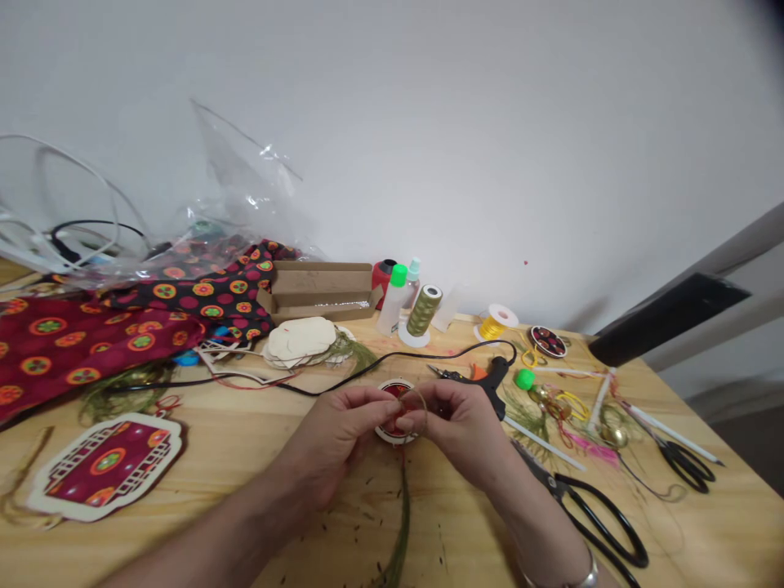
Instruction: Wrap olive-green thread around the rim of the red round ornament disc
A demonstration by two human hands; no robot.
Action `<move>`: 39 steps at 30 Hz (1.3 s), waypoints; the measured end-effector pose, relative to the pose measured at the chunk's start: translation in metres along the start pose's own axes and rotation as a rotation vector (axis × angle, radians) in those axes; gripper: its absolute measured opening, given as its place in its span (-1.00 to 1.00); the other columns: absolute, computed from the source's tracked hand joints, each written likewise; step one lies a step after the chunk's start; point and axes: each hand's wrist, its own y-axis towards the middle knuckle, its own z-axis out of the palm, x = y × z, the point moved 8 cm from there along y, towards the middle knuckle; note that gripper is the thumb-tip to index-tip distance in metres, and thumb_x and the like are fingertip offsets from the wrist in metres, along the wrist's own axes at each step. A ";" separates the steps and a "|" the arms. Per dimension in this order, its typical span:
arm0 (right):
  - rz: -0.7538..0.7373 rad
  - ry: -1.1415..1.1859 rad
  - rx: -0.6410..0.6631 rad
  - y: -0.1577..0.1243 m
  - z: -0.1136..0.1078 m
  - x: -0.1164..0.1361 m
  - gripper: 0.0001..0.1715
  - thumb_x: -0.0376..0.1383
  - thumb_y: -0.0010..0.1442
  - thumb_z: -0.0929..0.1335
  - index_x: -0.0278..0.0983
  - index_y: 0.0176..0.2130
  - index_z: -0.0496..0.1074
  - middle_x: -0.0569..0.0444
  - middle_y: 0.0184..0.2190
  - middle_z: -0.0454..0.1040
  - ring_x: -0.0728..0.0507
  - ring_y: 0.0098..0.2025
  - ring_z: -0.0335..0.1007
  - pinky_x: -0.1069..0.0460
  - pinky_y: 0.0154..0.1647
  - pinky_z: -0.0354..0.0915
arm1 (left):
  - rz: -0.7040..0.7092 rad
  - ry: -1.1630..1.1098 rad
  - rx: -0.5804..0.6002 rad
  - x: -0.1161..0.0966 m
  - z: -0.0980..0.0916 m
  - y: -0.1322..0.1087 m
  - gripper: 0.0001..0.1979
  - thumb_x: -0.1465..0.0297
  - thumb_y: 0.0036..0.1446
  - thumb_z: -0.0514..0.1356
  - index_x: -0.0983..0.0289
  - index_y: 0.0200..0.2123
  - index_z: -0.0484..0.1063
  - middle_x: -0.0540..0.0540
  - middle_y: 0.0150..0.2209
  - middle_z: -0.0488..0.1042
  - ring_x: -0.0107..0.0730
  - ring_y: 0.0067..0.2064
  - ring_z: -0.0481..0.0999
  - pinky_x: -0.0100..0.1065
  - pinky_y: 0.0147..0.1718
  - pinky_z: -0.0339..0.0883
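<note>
My left hand [343, 433] and my right hand [462, 429] meet at the middle of the table, fingertips pinched close together. Between them runs a thin tan cord [424, 402], bent into a loop. The right fingers grip it; the left fingertips pinch at its other end, partly hidden. Just behind and below the fingers is a round ornament [398, 441] with a white rim and red patterned centre, mostly covered by my hands. An olive-green tassel [403, 527] trails from its lower edge toward me.
A glue gun [490, 382] and large black-handled scissors [594, 514] lie right of my hands. A patterned plaque [107, 465] lies left. Behind stand a cardboard box [322, 290], green thread spool [424, 314] and green-capped bottle [393, 306]. A black cord [367, 366] crosses the table.
</note>
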 end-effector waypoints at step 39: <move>-0.189 -0.262 -0.014 -0.005 -0.012 0.016 -0.84 -0.33 0.06 0.33 -0.26 -0.32 0.50 0.06 -0.41 0.50 -0.05 -0.38 0.37 0.06 -0.33 0.28 | -0.073 0.023 -0.078 0.004 -0.008 0.001 -0.88 0.39 -0.14 0.26 0.33 -0.48 0.46 -0.17 -0.72 0.10 -0.68 -0.68 -0.06 -0.53 -0.72 -0.29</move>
